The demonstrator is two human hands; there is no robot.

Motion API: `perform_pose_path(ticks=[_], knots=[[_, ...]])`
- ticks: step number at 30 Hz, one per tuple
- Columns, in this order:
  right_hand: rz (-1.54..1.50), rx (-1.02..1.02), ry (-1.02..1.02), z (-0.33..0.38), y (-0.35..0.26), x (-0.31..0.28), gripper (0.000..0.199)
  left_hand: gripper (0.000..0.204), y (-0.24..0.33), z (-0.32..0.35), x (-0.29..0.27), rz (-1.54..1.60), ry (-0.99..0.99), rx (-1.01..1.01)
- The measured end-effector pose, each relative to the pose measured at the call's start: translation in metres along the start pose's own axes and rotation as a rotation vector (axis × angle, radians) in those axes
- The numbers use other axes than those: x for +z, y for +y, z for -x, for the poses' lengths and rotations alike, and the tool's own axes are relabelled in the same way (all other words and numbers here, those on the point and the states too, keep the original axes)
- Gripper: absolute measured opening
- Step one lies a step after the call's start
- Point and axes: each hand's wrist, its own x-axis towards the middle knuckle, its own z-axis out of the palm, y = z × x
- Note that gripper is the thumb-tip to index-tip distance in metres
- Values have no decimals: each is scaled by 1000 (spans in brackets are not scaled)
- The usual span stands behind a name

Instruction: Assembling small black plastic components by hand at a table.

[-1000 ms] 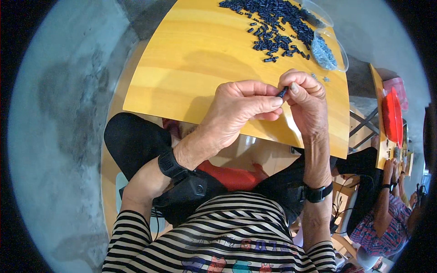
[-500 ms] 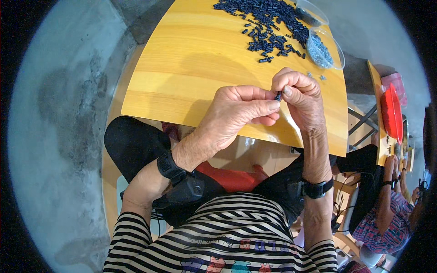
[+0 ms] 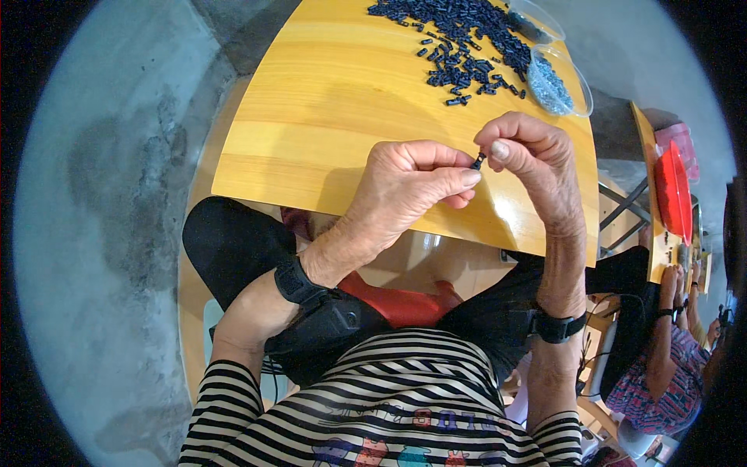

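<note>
Over the near part of the yellow wooden table, my left hand pinches a small black plastic part between thumb and forefinger. The part stands tilted, its upper end sticking out of the grip. Just above that end is my right hand, thumb and forefinger pressed together. Whatever those fingertips hold, if anything, is too small to make out. Further off lies a big loose pile of similar black parts, with several strays at its near edge. To the right of it, a clear round tub holds small pale-blue translucent pieces.
A second clear tub with dark contents stands at the far right of the table. Beyond the right edge, another table bears a red basin, and a person in a patterned top sits there. A grey wall rises at left.
My right hand has shifted right and slightly up, turning a little away from my left hand. More of the black part's upper end shows now. My left hand has hardly moved.
</note>
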Motion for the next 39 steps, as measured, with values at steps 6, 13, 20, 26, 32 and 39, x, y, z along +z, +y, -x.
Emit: perform_pose_path(ticks=[6, 13, 20, 26, 32, 39], knots=[[251, -48, -34, 4, -9, 7, 11, 19, -1, 1, 1, -24, -6, 1], [175, -127, -73, 6, -8, 6, 12, 18, 2, 4, 2, 92, -72, -41], [154, -192, -157, 1, -4, 4, 14, 17, 2, 5, 2, 125, -86, -55], [154, -157, -85, 4, 5, 6, 11, 17, -6, 0, 2, 11, -30, 42], [61, -132, 47, 4, 5, 10, 11, 18, 8, -2, 2, 2, 16, 25], [-125, -89, 65, 2, 19, 12, 12, 21, 11, -3, 0, 82, -20, -29]])
